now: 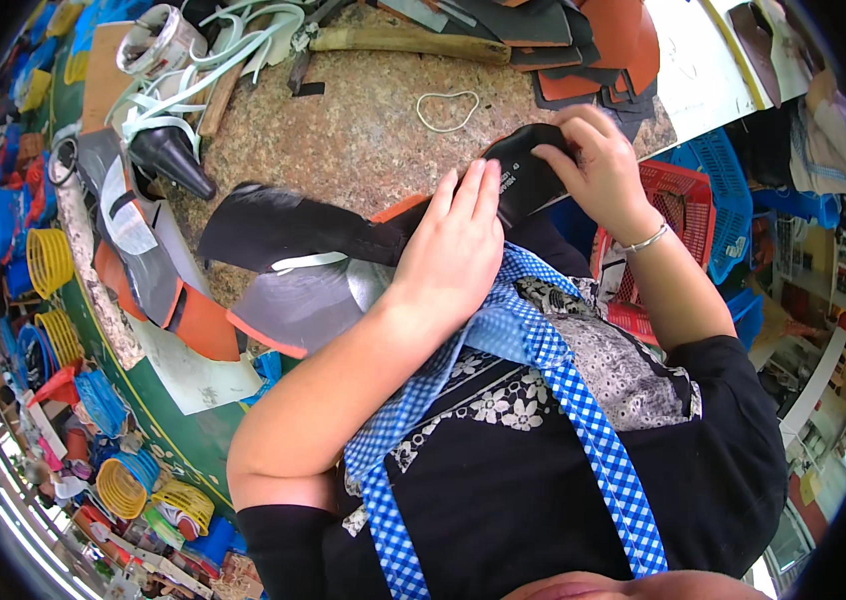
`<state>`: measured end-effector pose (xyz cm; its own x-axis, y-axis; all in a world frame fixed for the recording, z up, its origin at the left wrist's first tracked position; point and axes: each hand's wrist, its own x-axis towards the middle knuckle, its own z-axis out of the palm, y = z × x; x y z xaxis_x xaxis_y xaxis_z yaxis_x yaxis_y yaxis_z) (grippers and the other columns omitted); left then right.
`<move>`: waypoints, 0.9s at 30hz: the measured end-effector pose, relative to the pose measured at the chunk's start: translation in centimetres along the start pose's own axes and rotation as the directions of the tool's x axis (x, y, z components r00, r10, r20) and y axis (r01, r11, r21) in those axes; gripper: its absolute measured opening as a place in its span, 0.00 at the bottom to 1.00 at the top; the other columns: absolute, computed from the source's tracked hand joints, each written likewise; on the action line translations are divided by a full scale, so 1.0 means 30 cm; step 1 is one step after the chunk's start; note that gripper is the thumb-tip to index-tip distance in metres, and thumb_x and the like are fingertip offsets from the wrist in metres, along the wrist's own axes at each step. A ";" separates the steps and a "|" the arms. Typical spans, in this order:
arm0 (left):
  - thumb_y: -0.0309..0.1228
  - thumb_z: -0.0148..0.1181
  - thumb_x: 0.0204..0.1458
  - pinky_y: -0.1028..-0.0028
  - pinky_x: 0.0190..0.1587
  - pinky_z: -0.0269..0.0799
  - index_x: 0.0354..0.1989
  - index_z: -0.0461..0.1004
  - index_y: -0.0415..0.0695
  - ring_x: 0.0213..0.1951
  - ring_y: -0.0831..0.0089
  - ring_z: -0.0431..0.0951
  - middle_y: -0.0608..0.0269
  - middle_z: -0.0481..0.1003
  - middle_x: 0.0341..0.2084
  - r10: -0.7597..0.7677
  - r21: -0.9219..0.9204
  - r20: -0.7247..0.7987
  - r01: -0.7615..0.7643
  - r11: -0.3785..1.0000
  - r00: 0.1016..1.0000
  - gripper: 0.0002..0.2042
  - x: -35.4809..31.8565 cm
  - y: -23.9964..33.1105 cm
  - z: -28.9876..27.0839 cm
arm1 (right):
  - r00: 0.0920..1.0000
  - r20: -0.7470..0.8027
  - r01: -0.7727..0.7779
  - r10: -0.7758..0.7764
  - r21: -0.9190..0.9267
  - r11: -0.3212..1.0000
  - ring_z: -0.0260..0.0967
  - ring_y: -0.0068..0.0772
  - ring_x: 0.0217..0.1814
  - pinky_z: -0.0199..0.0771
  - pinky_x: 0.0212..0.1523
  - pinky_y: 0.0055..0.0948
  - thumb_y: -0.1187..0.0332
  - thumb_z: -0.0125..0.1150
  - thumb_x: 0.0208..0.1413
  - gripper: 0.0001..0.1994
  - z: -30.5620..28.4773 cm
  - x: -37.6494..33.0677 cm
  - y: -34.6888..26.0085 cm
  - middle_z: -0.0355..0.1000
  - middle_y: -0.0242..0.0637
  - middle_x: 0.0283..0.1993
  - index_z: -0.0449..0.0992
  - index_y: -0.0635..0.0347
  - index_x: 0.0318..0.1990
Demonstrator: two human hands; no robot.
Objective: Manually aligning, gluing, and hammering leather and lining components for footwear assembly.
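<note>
A long black piece of shoe material (288, 226), with pale printing near its right end, lies across the near part of the worktable. My left hand (455, 238) rests flat on its middle, fingers stretched out side by side. At the far right end, my right hand (598, 165) pinches the edge between thumb and fingers. What lies under my left palm is hidden. Just below the black piece is a grey sheet with an orange edge (293, 308), and a thin white strip (309, 261) shows between them.
Stacked grey and orange sheets (623, 45) sit at the back right, beside a wooden-handled hammer (408, 42). A loose elastic band (447, 111), a black cone-shaped thing (171, 160), white strips (233, 60) and a roll of tape (158, 42) lie around. Red (678, 185) and blue baskets (728, 200) stand right.
</note>
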<state>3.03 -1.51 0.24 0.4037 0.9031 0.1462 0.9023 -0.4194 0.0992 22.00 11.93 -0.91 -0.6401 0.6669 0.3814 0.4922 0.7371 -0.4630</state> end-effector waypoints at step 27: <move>0.21 0.63 0.39 0.54 0.61 0.61 0.39 0.78 0.51 0.42 0.69 0.80 0.70 0.81 0.36 -0.472 -0.291 0.093 0.477 0.829 0.877 0.16 -0.406 -0.251 -0.194 | 0.716 0.629 -0.204 -0.303 0.603 0.771 0.76 0.43 0.47 0.76 0.48 0.34 0.76 0.61 0.52 0.10 0.170 0.159 -0.285 0.76 0.46 0.49 0.79 0.63 0.43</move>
<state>-9.54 -9.88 3.43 -0.0580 0.9983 -0.0105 0.8970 0.0567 0.4383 11.74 8.25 0.78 -0.9784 0.1859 -0.0906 0.1546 0.3671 -0.9172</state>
